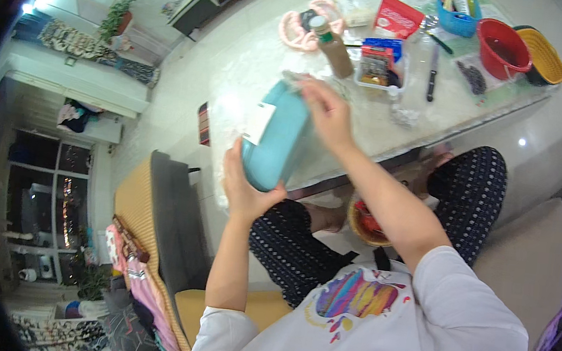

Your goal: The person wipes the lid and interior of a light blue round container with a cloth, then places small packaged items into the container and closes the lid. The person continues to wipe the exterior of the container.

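A teal case with rounded ends [282, 139] is held tilted above the near left part of the low table [369, 128]. A white label or card [259, 123] lies against its side. My left hand [249, 182] grips the lower end of the case, thumb and fingers on opposite sides. At the upper end, my right hand [326, 109] pinches a crumpled, clear-looking wrap [294, 79]; motion blur hides its exact shape. Just beyond my right hand stands a bottle of brownish content with a green and white top [334, 51].
Across the table are a white tray with packets [381, 67], a red pouch [397, 18], a black-handled knife [432, 78], a red basin [503, 50], a blue basket [458, 13] and a pink fluffy item [297, 29]. A basket [366, 224] sits below the table edge.
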Motion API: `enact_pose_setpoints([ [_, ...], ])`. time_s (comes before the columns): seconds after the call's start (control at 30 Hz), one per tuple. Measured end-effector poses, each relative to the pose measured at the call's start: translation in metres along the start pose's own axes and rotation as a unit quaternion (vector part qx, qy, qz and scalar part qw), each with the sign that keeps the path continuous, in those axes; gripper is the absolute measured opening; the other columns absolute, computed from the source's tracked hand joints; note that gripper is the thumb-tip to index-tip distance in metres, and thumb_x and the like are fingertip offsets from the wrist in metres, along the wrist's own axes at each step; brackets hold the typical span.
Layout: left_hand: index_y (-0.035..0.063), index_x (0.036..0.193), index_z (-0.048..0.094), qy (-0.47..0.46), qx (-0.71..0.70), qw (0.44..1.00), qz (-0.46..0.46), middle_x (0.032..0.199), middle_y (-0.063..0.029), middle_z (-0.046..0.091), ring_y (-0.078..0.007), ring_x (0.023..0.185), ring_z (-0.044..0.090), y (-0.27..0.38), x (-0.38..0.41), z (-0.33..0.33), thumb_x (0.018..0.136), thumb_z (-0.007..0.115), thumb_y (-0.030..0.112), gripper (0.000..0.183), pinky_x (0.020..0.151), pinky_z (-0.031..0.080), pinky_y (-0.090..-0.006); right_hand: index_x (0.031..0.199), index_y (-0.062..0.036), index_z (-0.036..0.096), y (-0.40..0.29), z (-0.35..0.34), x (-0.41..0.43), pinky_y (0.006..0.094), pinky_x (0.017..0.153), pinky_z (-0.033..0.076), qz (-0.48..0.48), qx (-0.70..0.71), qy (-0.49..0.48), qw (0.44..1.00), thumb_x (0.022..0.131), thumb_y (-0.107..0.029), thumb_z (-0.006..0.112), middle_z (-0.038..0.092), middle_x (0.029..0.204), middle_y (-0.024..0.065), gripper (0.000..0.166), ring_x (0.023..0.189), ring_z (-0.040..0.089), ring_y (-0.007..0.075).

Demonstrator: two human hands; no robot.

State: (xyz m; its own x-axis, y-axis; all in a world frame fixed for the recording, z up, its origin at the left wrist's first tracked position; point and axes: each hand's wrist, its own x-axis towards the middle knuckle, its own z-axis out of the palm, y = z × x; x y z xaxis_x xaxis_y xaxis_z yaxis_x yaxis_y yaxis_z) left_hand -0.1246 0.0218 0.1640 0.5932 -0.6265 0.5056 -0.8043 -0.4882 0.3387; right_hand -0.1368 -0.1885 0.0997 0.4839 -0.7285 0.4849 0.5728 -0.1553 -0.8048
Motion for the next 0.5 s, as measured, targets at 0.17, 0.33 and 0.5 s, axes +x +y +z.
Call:
enact_pose_setpoints([
  [0.17,0.0018,0.142,0.040,0.005,-0.034,0.999,-0.012,0.123,-0.0174,0.056,-0.0363,0.113,0.058,0.021,0.035,0.003,0.053,0.080,0.022,0.099,0.094,0.049,-0.0428,0.108,-0.0089,0.071,-0.063,0.013,-0.037,0.0483,0.116,0.031,-0.202,-0.111,-0.172,0.958,0.092,-0.007,0.061,0.068,0.121,0.0095,0.019,0.127,0.055,0.0308],
  [0.33,0.0039,0.146,0.035,0.010,-0.054,0.998,-0.001,0.132,-0.0189,0.054,-0.0361,0.115,0.059,0.015,0.035,0.018,0.055,0.085,0.020,0.105,0.093,0.051,-0.0420,0.105,-0.0068,0.071,-0.048,0.003,-0.018,0.0467,0.115,0.033,-0.199,-0.157,-0.145,0.956,0.089,-0.002,0.062,0.068,0.121,0.0091,0.019,0.128,0.055,0.0325],
  [0.5,0.0039,0.142,0.041,0.086,0.053,0.993,-0.053,0.129,-0.0192,0.056,-0.0360,0.108,0.062,-0.001,0.003,0.048,0.056,0.089,0.026,0.100,0.089,0.052,-0.0422,0.105,-0.0059,0.072,-0.024,0.000,-0.011,0.0464,0.112,0.036,-0.101,-0.108,-0.133,0.980,0.088,-0.001,0.063,0.068,0.120,0.0118,0.020,0.127,0.056,0.0332],
])
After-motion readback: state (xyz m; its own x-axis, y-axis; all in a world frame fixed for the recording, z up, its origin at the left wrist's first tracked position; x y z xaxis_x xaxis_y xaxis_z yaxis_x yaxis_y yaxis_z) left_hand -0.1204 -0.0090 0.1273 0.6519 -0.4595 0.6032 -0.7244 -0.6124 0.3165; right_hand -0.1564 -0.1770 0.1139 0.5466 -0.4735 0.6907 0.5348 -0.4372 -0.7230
